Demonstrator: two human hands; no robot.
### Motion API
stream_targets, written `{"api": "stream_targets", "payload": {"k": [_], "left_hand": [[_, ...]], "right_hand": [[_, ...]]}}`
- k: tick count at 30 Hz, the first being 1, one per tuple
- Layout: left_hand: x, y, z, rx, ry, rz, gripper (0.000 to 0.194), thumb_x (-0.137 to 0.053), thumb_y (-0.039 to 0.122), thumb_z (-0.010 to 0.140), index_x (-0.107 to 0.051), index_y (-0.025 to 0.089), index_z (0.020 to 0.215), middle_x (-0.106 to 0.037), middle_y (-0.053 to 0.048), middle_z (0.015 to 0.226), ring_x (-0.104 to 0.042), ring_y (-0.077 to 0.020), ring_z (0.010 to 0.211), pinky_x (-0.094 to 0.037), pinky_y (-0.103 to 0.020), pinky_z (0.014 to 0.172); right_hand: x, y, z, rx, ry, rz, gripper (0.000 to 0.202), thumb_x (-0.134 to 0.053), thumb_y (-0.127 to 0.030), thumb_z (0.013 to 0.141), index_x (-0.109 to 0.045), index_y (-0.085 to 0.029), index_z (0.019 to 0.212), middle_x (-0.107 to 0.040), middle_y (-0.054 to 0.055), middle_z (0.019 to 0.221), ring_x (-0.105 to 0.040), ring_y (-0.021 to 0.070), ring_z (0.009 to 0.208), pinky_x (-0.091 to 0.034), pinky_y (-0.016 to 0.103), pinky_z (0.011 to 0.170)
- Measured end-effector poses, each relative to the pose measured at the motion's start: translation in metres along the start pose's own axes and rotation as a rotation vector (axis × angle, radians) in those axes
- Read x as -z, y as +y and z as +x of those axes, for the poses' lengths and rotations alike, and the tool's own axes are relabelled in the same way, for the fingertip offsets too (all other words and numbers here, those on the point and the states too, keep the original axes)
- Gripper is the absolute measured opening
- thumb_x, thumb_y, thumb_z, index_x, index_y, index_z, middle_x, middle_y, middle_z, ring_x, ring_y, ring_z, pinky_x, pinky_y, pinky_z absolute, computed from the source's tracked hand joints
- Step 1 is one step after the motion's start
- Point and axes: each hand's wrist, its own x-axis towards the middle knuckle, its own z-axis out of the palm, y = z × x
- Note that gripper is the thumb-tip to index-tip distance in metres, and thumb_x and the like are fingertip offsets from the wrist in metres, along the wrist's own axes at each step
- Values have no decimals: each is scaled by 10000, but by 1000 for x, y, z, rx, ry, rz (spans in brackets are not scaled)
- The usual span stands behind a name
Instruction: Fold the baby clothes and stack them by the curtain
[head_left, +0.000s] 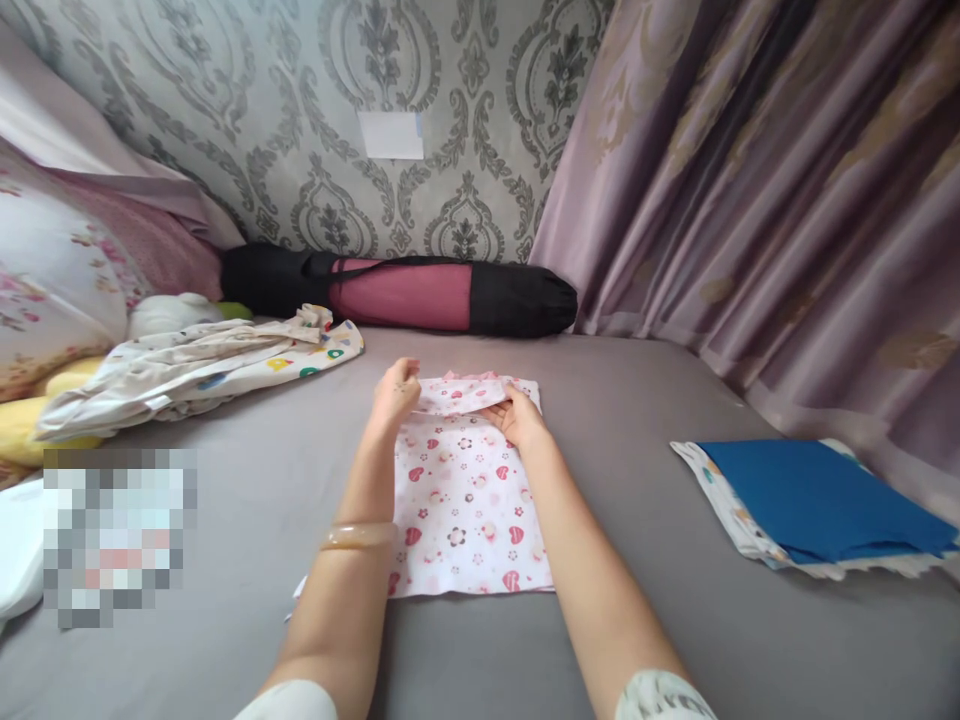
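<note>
A white cloth garment [457, 500] printed with red hearts, flowers and small figures lies flat in front of me. Its far end is turned over into a narrow band, with a pink frilly edge showing behind it. My left hand [397, 392], fingers curled, grips the band's left end; its fingertips are partly hidden. At the other end my right hand [516, 415] pinches the band, thumb on top and fingers underneath. A pale bangle [358, 536] circles my left forearm.
A grey sheet [615, 430] covers the bed. Folded blue and white cloths [825, 500] lie at right, a crumpled printed cloth [217, 365] at left. Behind are a long black and maroon bag [401, 293], patterned wall and purple curtain [720, 180]. A blurred patch [120, 540] sits lower left.
</note>
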Motion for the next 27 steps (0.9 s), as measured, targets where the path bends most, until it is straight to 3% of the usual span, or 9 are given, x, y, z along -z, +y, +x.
{"api": "stream_targets", "payload": {"k": [2, 6, 9, 13, 18, 22, 27], "left_hand": [[13, -12, 1, 80, -41, 93, 487, -479, 147, 779, -569, 198, 1255, -636, -106, 1261, -583, -240, 1176, -453, -331, 958], [23, -19, -5, 164, -173, 231, 649, -598, 150, 687, -521, 197, 1329, -627, -125, 1252, -614, -268, 1109, -491, -308, 867], [21, -18, -8, 155, -226, 291, 669, -612, 147, 673, -526, 228, 1331, -677, -92, 1100, -639, -261, 1018, -495, -305, 830], [13, -23, -5, 157, -207, 415, 587, -584, 122, 704, -584, 251, 1277, -662, -102, 1065, -625, -269, 1015, -472, -334, 867], [4, -31, -3, 140, -134, 468, 493, -567, 114, 734, -643, 252, 1202, -615, -144, 1150, -598, -296, 1065, -447, -362, 912], [1, -33, -3, 149, -123, 433, 518, -562, 105, 721, -631, 232, 1218, -609, -145, 1131, -588, -296, 1063, -452, -363, 909], [5, -32, -5, 150, -138, 333, 510, -543, 119, 723, -619, 206, 1220, -648, -122, 1067, -641, -244, 935, -485, -318, 819]], "right_hand": [[-3, 1, 1, 6, 62, 34, 92, -459, -174, 912, -546, -195, 932, -673, 44, 763, -685, 172, 786, -591, 353, 745], [-2, -6, 3, 80, 122, 48, 230, -480, 12, 748, -539, -196, 828, -604, -39, 606, -641, 127, 640, -590, 302, 701], [6, -15, 3, 139, 154, 41, 288, -457, 59, 654, -537, -192, 772, -559, -66, 536, -607, 114, 581, -584, 278, 673], [18, -20, 2, 159, 213, -58, 257, -470, 34, 647, -549, -189, 746, -529, -64, 495, -598, 124, 558, -581, 265, 631], [28, -19, 4, 241, 239, -323, 203, -529, -60, 717, -619, -155, 873, -655, 10, 691, -656, 154, 661, -575, 281, 647], [38, -22, 8, 372, 407, -756, 341, -599, -126, 735, -623, -149, 1074, -708, 77, 910, -682, 191, 826, -548, 287, 745], [47, -24, 6, 472, 427, -1198, 337, -590, -204, 788, -634, -195, 1123, -714, 83, 1050, -663, 215, 981, -494, 292, 847]]}}
